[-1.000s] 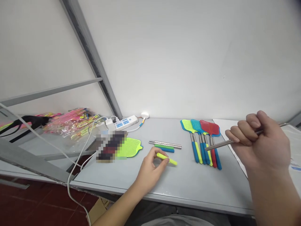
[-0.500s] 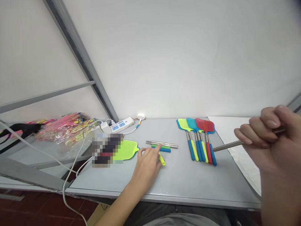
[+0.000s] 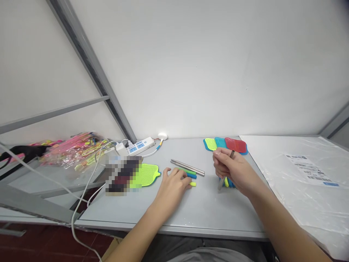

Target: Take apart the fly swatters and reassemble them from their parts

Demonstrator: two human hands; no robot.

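Observation:
My left hand (image 3: 171,187) rests low over the table with curled fingers. Its thumb and fingers are closed about a short yellow handle tube (image 3: 193,184), whose right end sticks out. Just beyond the fingers lie a green tube (image 3: 191,171), a blue tube (image 3: 192,176) and shiny metal rods (image 3: 191,169). My right hand (image 3: 229,163) grips a thin metal rod (image 3: 220,183), slanted with its lower end toward the table. Behind it fly swatters with a red head (image 3: 236,145) and others lie in an overlapping row, their handles mostly hidden.
A yellow-green swatter head (image 3: 149,174) lies at left beside a pixelated patch. Behind are a power strip (image 3: 140,145) and white cables. Bagged colourful goods (image 3: 79,151) sit beyond the metal frame. A white plastic package (image 3: 305,182) covers the table's right side.
My right hand has swung left with the metal rod, from the right edge to in front of the swatter handles. The yellow tube and the metal rods have turned under and beside my left hand.

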